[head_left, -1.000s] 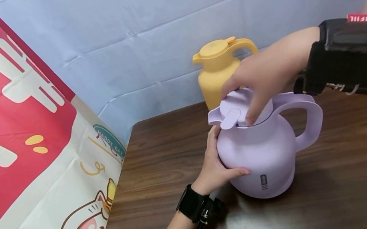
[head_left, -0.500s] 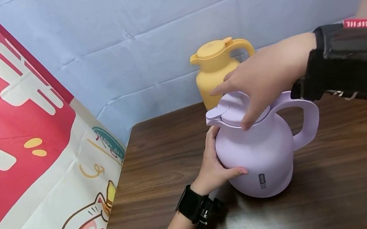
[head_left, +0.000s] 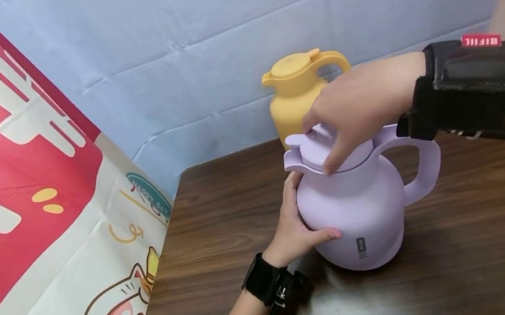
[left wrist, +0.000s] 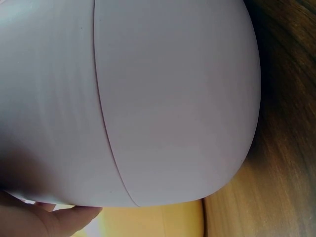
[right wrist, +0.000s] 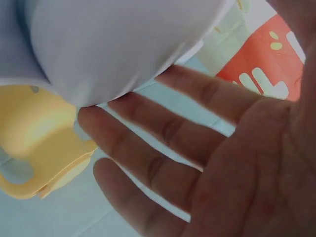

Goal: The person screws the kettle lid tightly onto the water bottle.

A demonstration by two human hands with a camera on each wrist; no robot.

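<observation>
A lilac thermal jug (head_left: 356,207) stands upright on the table in the head view, its handle to the right. My left hand (head_left: 290,234) holds the jug's left side, thumb across the front; the left wrist view shows the jug's rounded wall (left wrist: 168,98) up close, with fingers (left wrist: 74,217) at its edge. From above, my right hand (head_left: 367,96) grips the jug's lid (head_left: 315,157), thumb on the near edge. The lid's tab points left and a little back, beside the spout. In the right wrist view, fingertips (right wrist: 126,101) touch the lid's rim; one finger stays apart.
A yellow jug (head_left: 292,109) stands behind the lilac one, partly hidden by my right hand. The dark wooden table (head_left: 225,206) ends at a pale blue backdrop (head_left: 171,93). A red and white printed cloth (head_left: 60,234) hangs along the left side.
The lid has turned clockwise seen from above: its tab swung from the front, over the spout, to the back-left. My right fingers loosened, then closed in on it again. My left hand stayed put.
</observation>
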